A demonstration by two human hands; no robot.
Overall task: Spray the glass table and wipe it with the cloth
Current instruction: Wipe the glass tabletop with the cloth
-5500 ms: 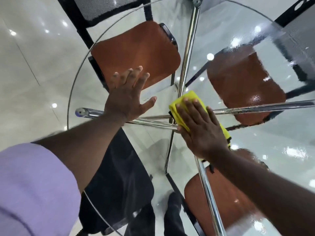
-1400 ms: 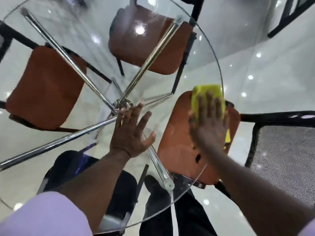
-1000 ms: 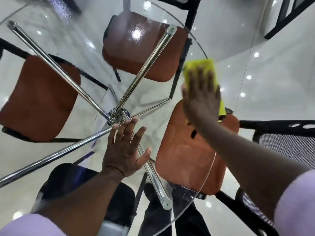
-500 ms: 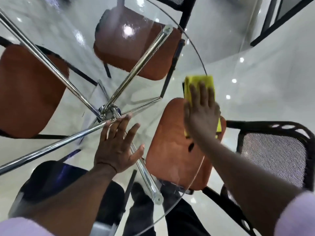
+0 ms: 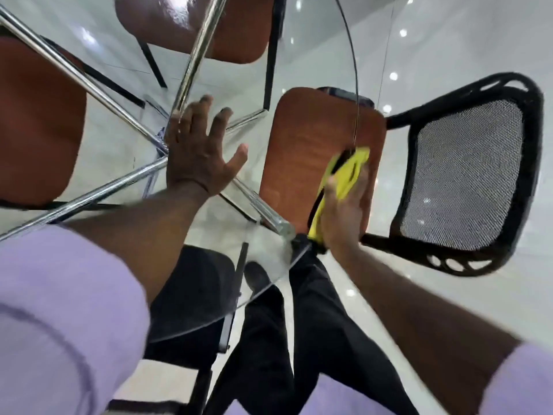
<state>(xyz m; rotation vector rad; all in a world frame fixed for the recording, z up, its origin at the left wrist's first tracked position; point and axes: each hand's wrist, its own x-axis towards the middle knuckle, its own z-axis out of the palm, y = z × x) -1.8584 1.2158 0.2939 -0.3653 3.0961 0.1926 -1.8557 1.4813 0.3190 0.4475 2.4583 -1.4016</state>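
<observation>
Head view. The left hand (image 5: pixel 197 154) lies flat on the glass table (image 5: pixel 215 224), fingers spread and straight, above the crossing of the chrome legs (image 5: pixel 98 85). The right hand (image 5: pixel 344 211) grips the yellow cloth (image 5: pixel 348 172) between thumb and curled fingers at the table's right rim, over a brown chair seat (image 5: pixel 308 136); a mesh-backed chair (image 5: pixel 466 175) stands beside.

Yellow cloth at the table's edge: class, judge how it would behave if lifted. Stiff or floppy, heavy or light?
Probably floppy: the cloth folds and creases in the right hand at the rim of the glass table. Likely light, since it looks thin and one hand bunches it.
</observation>
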